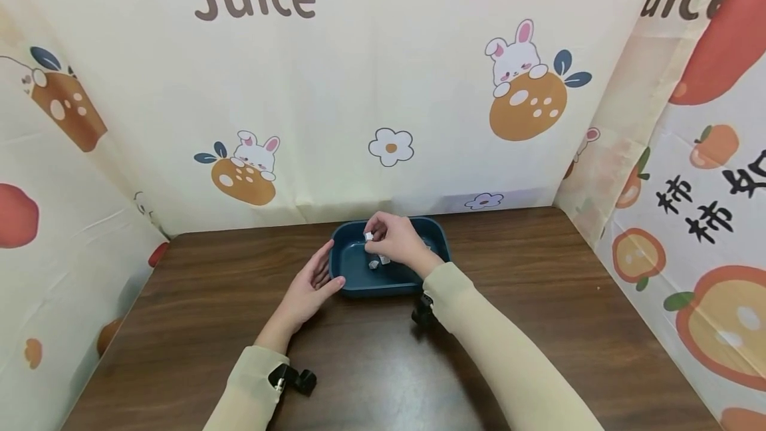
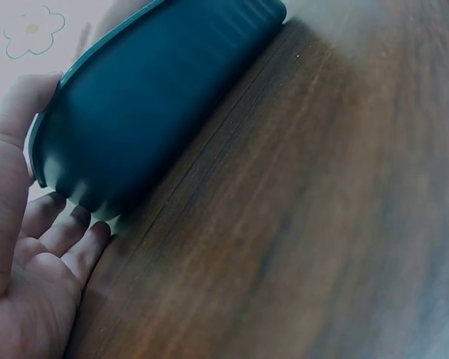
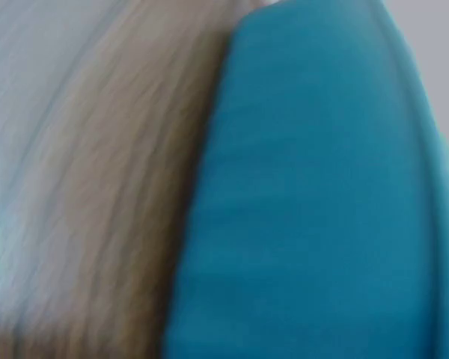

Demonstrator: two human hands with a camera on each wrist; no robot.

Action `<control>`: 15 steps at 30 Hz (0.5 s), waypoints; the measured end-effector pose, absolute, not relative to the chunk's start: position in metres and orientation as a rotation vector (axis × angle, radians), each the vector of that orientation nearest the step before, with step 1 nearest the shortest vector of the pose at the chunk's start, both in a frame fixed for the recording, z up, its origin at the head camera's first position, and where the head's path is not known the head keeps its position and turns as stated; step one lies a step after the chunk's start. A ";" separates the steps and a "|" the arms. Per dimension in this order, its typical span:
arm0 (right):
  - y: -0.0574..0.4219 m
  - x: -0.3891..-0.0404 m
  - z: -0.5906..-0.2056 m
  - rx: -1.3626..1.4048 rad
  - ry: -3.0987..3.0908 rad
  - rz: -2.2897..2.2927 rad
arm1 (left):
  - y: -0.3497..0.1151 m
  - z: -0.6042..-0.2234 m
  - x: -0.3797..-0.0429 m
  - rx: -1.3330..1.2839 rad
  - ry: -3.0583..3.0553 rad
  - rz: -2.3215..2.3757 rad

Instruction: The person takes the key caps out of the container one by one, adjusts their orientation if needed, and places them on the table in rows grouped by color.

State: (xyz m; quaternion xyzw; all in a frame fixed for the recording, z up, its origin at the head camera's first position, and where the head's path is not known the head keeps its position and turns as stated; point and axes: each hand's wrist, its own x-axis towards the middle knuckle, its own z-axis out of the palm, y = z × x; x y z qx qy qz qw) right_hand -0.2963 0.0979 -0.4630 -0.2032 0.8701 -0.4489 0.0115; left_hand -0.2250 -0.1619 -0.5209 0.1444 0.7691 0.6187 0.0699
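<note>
Small white angular piece (image 1: 368, 237), pinched in my right hand (image 1: 395, 239) over the dark-blue rounded plastic-looking tray (image 1: 374, 291) in the head view, seems light; edges suit gripping. Left wrist view: my loosely spread left hand (image 2: 34, 269) touches the tray. Right wrist view: tray side, no fingers.

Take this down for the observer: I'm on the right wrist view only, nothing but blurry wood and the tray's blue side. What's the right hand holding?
Observer: The head view shows the right hand pinching a small white piece.
Operator: Is anything lying in the tray?
Observer: Yes, at least two other white bits lie on its floor; the hand may hide more.
Operator: And where's the left hand?
Observer: At the tray's left end, touching it.
</note>
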 end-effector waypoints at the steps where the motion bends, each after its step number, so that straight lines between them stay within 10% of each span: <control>1: 0.098 -0.294 -0.459 -0.619 2.698 -1.439 | -0.162 -0.521 -0.225 0.435 2.316 1.862; 15: 0.112 -0.264 -0.448 -0.543 2.535 -1.795 | -0.161 -0.521 -0.224 0.438 2.287 1.892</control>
